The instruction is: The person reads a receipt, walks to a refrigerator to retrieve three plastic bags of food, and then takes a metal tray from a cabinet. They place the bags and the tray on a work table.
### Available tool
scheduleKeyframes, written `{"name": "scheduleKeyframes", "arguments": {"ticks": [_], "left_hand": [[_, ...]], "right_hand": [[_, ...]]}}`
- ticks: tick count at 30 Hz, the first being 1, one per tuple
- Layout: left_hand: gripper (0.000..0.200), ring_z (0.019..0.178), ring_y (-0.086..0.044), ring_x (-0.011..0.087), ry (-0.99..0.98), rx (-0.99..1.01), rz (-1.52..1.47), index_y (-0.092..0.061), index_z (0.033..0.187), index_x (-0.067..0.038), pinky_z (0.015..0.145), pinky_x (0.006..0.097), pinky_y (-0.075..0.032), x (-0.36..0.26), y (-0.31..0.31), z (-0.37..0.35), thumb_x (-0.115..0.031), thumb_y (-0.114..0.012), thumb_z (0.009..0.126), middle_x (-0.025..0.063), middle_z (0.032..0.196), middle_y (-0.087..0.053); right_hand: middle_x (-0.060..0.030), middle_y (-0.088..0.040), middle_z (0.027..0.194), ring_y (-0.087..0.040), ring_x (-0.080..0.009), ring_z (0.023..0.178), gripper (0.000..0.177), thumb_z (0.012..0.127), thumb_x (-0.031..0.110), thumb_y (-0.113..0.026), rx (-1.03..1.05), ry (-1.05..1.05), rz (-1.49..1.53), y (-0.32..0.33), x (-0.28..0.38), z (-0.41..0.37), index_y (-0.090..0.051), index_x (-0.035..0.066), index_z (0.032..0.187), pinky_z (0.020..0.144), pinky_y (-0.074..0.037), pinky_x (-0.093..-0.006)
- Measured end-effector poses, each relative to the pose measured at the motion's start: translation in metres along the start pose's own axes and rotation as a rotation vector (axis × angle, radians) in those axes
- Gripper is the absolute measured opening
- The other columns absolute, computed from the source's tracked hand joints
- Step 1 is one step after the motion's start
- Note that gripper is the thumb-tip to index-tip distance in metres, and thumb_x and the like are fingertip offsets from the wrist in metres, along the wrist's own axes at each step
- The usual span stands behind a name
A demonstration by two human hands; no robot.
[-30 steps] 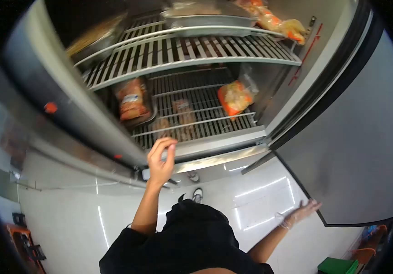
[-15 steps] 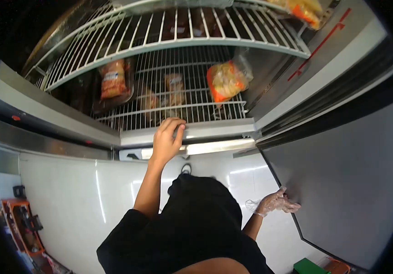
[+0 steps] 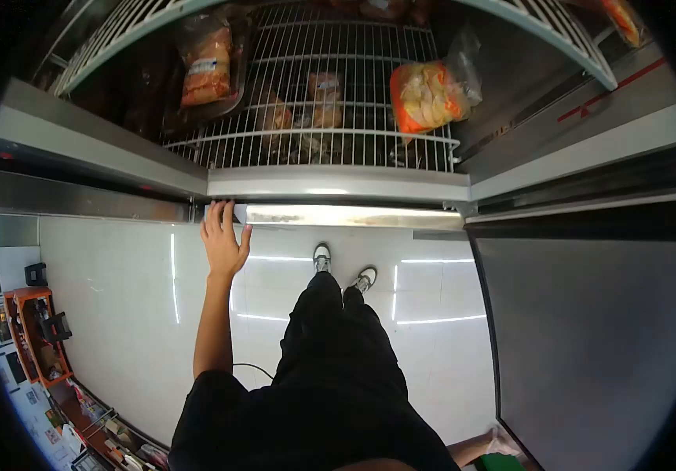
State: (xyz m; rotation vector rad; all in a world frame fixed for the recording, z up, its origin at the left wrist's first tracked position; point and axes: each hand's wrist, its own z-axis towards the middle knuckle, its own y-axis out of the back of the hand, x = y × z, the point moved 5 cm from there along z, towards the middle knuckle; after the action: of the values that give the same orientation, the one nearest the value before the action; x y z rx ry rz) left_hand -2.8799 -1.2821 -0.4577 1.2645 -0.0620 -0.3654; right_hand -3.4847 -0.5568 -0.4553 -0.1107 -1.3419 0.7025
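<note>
My left hand (image 3: 226, 242) is bare, its fingers spread against the metal front edge (image 3: 338, 182) of an open refrigerator, holding nothing. At the bottom right, my right hand (image 3: 503, 443), in a clear plastic glove, is beside the lower edge of the grey door (image 3: 597, 330); its fingers are too unclear to read. On the wire shelf (image 3: 369, 47) an orange and yellow bag (image 3: 430, 98) lies at the right. A pack of reddish food (image 3: 208, 74) sits in a tray at the left.
An upper wire rack (image 3: 566, 35) crosses the top of the view. More packages (image 3: 326, 98) show at the shelf's middle. The tiled floor (image 3: 126, 298) has an orange cart (image 3: 36, 337) at the left. A green object (image 3: 499, 463) is at the bottom right.
My left hand has moved left and down along the refrigerator's front edge. My right hand has moved down towards the bottom edge. The view has shifted, showing both shoes.
</note>
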Motion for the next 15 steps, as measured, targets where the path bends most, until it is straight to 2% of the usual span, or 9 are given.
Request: {"name": "scheduleKeyframes", "arguments": {"ticks": [1, 3, 4, 7, 9, 10, 11, 13, 15], "left_hand": [[0.059, 0.131, -0.038, 0.0361, -0.032, -0.010, -0.012, -0.047, 0.133, -0.004, 0.107, 0.0531, -0.026, 0.007, -0.003, 0.000, -0.039, -0.063, 0.088, 0.0164, 0.134, -0.046], [0.062, 0.126, -0.042, 0.0359, -0.082, 0.003, -0.007, -0.051, 0.128, -0.003, 0.105, 0.0517, -0.028, 0.008, 0.005, 0.007, -0.043, -0.067, 0.084, 0.0175, 0.128, -0.050], [0.065, 0.117, -0.047, 0.0351, -0.122, -0.045, -0.010, -0.054, 0.123, -0.002, 0.101, 0.0497, -0.032, 0.004, 0.011, 0.011, -0.047, -0.071, 0.079, 0.0171, 0.121, -0.053], [0.066, 0.112, -0.048, 0.0344, -0.120, -0.013, -0.009, -0.056, 0.119, -0.002, 0.098, 0.0482, -0.034, 0.003, 0.020, 0.011, -0.049, -0.073, 0.076, 0.0159, 0.116, -0.055], [0.064, 0.105, -0.050, 0.0334, -0.145, -0.041, -0.013, -0.057, 0.114, -0.003, 0.093, 0.0468, -0.036, 0.002, 0.025, -0.016, -0.050, -0.074, 0.074, 0.0143, 0.110, -0.055], [0.064, 0.101, -0.050, 0.0332, -0.104, 0.019, -0.054, -0.057, 0.112, -0.004, 0.089, 0.0471, -0.037, 0.006, 0.024, -0.044, -0.050, -0.076, 0.072, 0.0144, 0.107, -0.055], [0.064, 0.098, -0.051, 0.0330, -0.064, 0.088, -0.094, -0.057, 0.110, -0.004, 0.085, 0.0475, -0.038, 0.011, 0.025, -0.072, -0.050, -0.078, 0.070, 0.0146, 0.104, -0.054], [0.054, 0.090, -0.051, 0.0314, -0.121, 0.167, -0.250, -0.057, 0.106, -0.006, 0.077, 0.0466, -0.039, 0.005, 0.043, -0.124, -0.040, -0.079, 0.071, 0.0141, 0.099, -0.053], [0.049, 0.095, -0.053, 0.0335, -0.239, 0.254, -0.435, -0.055, 0.113, -0.004, 0.081, 0.0469, -0.043, 0.002, 0.047, -0.164, -0.028, -0.077, 0.075, 0.0169, 0.106, -0.052]], "right_hand": [[-0.0156, -0.052, 0.136, -0.044, -0.0318, 0.128, 0.072, 0.090, 0.055, -0.051, -0.217, 0.075, -0.369, 0.018, 0.021, 0.007, -0.045, -0.001, 0.135, 0.108, -0.034, -0.0514], [-0.0174, -0.052, 0.135, -0.049, -0.0327, 0.123, 0.065, 0.094, 0.047, -0.052, -0.281, 0.182, -1.079, 0.037, 0.057, 0.008, -0.045, -0.004, 0.133, 0.107, -0.035, -0.0497], [-0.0174, -0.053, 0.134, -0.049, -0.0325, 0.123, 0.062, 0.095, 0.044, -0.051, -0.340, 0.131, -0.842, 0.039, 0.059, -0.001, -0.045, -0.005, 0.132, 0.107, -0.036, -0.0493], [-0.0175, -0.054, 0.132, -0.050, -0.0320, 0.121, 0.057, 0.096, 0.038, -0.051, -0.496, 0.097, -0.342, -0.126, 0.050, -0.043, -0.045, -0.007, 0.131, 0.106, -0.036, -0.0484], [-0.0175, -0.051, 0.137, -0.048, -0.0327, 0.125, 0.059, 0.094, 0.038, -0.055, -0.416, 0.260, -0.653, -0.169, 0.058, -0.089, -0.045, -0.006, 0.132, 0.108, -0.034, -0.0496], [-0.0174, -0.050, 0.138, -0.046, -0.0340, 0.127, 0.068, 0.089, 0.049, -0.058, -0.328, 0.415, -1.151, -0.158, 0.060, -0.118, -0.047, -0.001, 0.134, 0.110, -0.031, -0.0519], [-0.0174, -0.050, 0.138, -0.046, -0.0340, 0.127, 0.068, 0.089, 0.049, -0.058, -0.342, 0.417, -1.161, -0.183, 0.059, -0.142, -0.047, -0.001, 0.134, 0.110, -0.031, -0.0519], [-0.0166, -0.050, 0.138, -0.045, -0.0345, 0.128, 0.075, 0.083, 0.058, -0.057, -0.690, 0.309, -0.116, -0.244, 0.037, -0.191, -0.049, 0.003, 0.134, 0.111, -0.031, -0.0532], [-0.0160, -0.049, 0.138, -0.044, -0.0353, 0.129, 0.076, 0.081, 0.060, -0.056, -0.683, 0.331, -0.153, -0.292, 0.019, -0.238, -0.051, 0.006, 0.134, 0.111, -0.030, -0.0530]]}}
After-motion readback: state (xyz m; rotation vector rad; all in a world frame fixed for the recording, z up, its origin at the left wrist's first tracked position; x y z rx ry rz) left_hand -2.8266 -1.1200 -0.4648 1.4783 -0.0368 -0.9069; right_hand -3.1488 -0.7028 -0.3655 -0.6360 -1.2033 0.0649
